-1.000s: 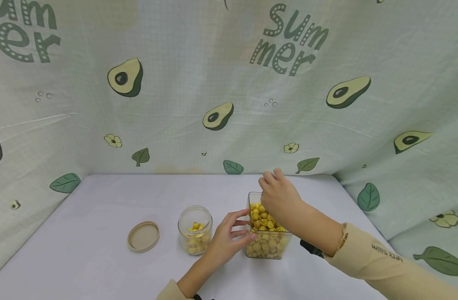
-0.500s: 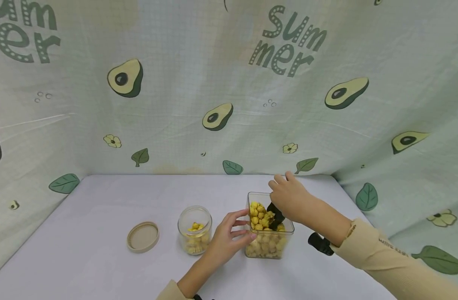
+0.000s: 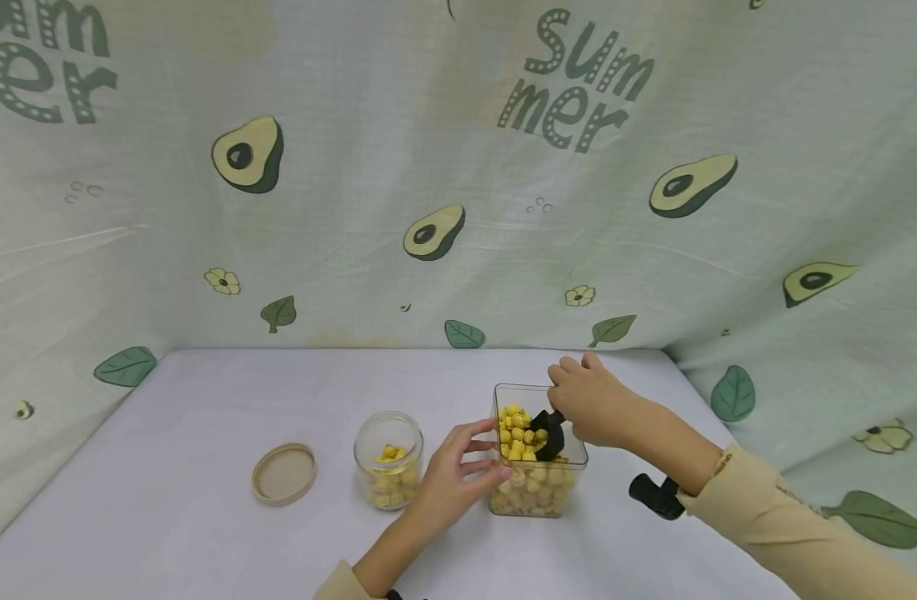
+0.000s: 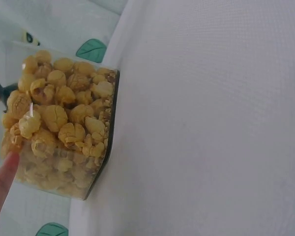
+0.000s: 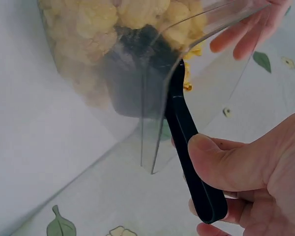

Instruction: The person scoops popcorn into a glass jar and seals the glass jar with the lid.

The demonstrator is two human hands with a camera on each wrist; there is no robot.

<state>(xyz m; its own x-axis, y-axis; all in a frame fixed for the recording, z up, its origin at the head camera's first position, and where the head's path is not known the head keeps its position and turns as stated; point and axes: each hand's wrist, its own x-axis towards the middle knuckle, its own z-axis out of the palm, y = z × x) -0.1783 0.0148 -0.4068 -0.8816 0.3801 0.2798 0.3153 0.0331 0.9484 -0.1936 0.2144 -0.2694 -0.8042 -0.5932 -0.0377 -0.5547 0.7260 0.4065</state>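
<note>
A clear square-topped container (image 3: 539, 490) holds yellow popcorn (image 4: 54, 115). My left hand (image 3: 458, 471) rests on its left side, fingers spread along the wall and thumb at the near corner. My right hand (image 3: 597, 402) grips the handle of a black scoop (image 5: 187, 135) above the container's right side. The scoop's bowl is down inside among the popcorn, part of it seen through the clear wall in the right wrist view. Left of my left hand stands a round clear jar (image 3: 389, 467), with a smaller amount of popcorn in it.
A round beige lid (image 3: 283, 474) lies on the white table (image 3: 166, 500), left of the jar. Behind the table hangs a printed cloth (image 3: 338, 183) with avocados and leaves; it also runs along both sides.
My right hand has moved slightly right and down, and the black scoop, hidden in the oldest frame, now shows in the popcorn. My left hand has stayed at the container.
</note>
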